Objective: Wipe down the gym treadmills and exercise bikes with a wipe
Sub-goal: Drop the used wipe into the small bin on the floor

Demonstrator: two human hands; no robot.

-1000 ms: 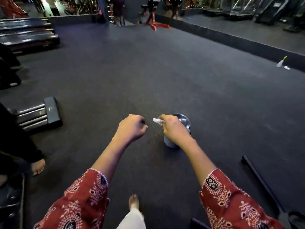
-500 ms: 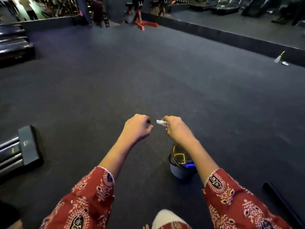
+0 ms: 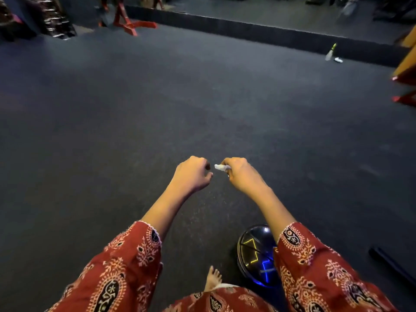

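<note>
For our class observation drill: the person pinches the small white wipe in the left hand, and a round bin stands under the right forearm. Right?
Wrong hand: the head view shows the right hand pinching the small white wipe. The round bin does stand under the right forearm.

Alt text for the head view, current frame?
The right hand pinches a small white wipe above dark gym floor, with the left hand curled and empty beside it. A shiny round container stands on the floor under the right forearm.
</note>
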